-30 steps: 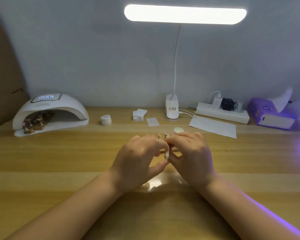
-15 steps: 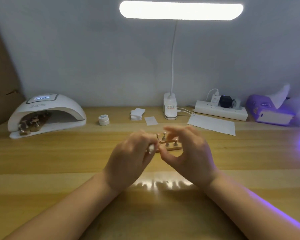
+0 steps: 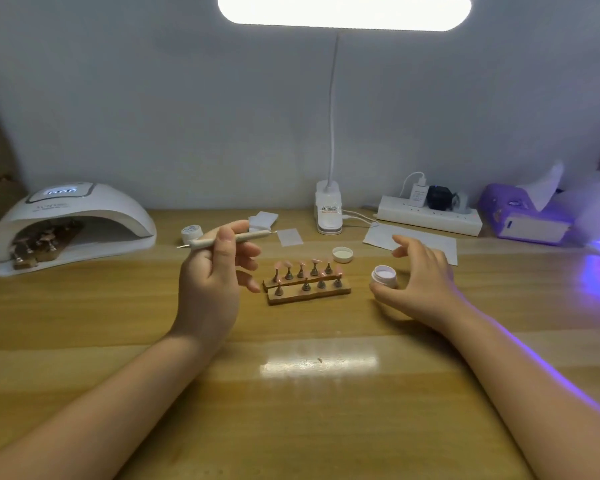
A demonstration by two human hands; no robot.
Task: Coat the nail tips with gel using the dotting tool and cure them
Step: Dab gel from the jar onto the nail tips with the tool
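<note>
the left hand (image 3: 211, 282) pinches the dotting tool (image 3: 230, 239) up above the table (image 3: 118, 341), long axis near level, one tip aimed left, the other right. the right hand (image 3: 421, 284) hangs loose, fingers spread beside the open gel jar (image 3: 384, 277), thumb maybe touching. the risk: a careless reach could tip that jar or knock the nail tips (image 3: 305, 271) on their wooden stands between the hands.

Home nail-art desk; curing lamp (image 3: 71, 223), desk lamp (image 3: 329, 209), power strip (image 3: 430, 218).
</note>
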